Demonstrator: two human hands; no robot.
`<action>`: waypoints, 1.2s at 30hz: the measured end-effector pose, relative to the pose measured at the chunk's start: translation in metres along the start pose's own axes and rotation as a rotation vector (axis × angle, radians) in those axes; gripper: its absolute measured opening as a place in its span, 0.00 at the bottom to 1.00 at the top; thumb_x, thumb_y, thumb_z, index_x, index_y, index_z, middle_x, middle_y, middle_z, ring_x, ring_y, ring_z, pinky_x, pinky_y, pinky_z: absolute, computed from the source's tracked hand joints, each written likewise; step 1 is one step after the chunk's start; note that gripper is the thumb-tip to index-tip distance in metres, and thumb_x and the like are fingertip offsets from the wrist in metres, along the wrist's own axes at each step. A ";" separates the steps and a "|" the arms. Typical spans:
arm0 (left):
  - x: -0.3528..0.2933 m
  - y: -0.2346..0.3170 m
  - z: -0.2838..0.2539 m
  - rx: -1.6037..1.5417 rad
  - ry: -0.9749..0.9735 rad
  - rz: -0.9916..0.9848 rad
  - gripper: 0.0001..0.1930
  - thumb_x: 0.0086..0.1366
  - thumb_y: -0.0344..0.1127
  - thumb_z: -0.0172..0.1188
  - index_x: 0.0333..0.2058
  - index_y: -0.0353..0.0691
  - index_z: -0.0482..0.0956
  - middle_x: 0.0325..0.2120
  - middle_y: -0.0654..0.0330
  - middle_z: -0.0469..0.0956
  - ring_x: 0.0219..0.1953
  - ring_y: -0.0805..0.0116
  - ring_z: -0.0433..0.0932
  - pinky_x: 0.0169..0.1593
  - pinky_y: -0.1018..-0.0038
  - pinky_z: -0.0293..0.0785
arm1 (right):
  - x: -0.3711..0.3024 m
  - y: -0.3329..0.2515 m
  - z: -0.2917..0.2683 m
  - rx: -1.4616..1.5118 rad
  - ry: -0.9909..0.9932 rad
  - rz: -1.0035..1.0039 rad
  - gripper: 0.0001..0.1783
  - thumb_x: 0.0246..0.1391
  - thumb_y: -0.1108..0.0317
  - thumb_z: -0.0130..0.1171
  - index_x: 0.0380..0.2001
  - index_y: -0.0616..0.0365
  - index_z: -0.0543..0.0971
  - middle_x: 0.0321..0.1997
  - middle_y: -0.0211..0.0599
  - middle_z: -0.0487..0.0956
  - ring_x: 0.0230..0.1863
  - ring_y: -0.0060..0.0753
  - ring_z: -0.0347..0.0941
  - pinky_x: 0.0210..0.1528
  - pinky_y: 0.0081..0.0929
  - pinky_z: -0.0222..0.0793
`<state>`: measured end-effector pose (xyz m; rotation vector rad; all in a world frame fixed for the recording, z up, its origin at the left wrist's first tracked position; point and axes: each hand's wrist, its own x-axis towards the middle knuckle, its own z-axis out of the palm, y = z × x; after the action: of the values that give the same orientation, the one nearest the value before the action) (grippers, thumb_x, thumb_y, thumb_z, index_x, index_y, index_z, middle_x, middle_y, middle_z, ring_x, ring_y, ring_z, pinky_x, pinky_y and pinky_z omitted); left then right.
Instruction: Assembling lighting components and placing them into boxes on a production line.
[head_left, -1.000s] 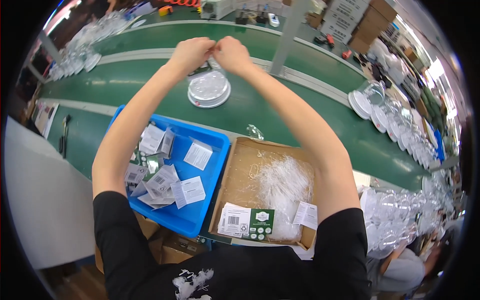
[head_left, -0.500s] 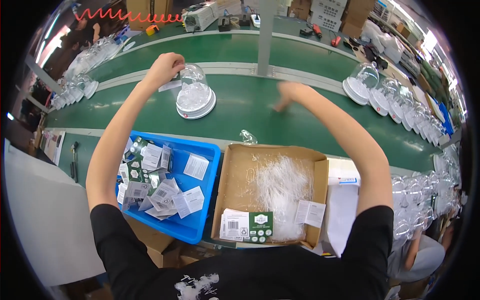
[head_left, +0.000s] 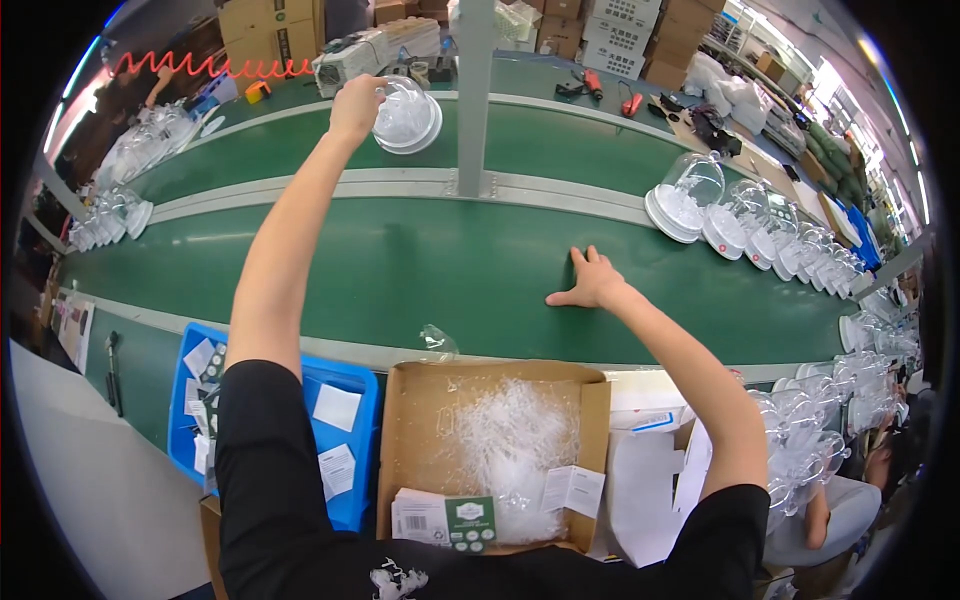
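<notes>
My left hand [head_left: 358, 108] is stretched far forward, its fingers closed at the top of a clear dome [head_left: 410, 115] on a round white base. The dome is over the far green strip [head_left: 540, 132], tilted; whether its base touches the surface I cannot tell. Clear or white filling shows inside it. My right hand [head_left: 592, 282] is on or just above the near green belt [head_left: 450, 260], holding nothing, with thumb and fingers spread.
Near me are a blue tray [head_left: 369, 420] of folded cards and a cardboard box [head_left: 410, 385] of clear shreds and cards. More domes [head_left: 685, 195] line the belt at right, others [head_left: 115, 215] at left. A grey post [head_left: 474, 100] rises between the strips.
My left hand has carried the dome from the near belt forward to the far strip. My right hand, blurred before, now shows spread fingers over the near belt. The view has shifted.
</notes>
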<state>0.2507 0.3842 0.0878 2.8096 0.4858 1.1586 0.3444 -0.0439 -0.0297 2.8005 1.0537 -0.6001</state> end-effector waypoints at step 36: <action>-0.240 0.177 -0.125 -0.734 -0.642 0.012 0.31 0.62 0.21 0.50 0.65 0.40 0.58 0.54 0.53 0.70 0.44 0.69 0.76 0.44 0.77 0.73 | 0.018 -0.044 0.022 0.232 0.084 -0.022 0.43 0.30 0.51 0.78 0.53 0.56 0.77 0.64 0.48 0.66 0.66 0.50 0.59 0.60 0.46 0.63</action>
<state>0.0499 0.1341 0.0461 2.3101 -0.0209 0.2709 0.3208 -0.0042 -0.0548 3.0414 1.0962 -0.6523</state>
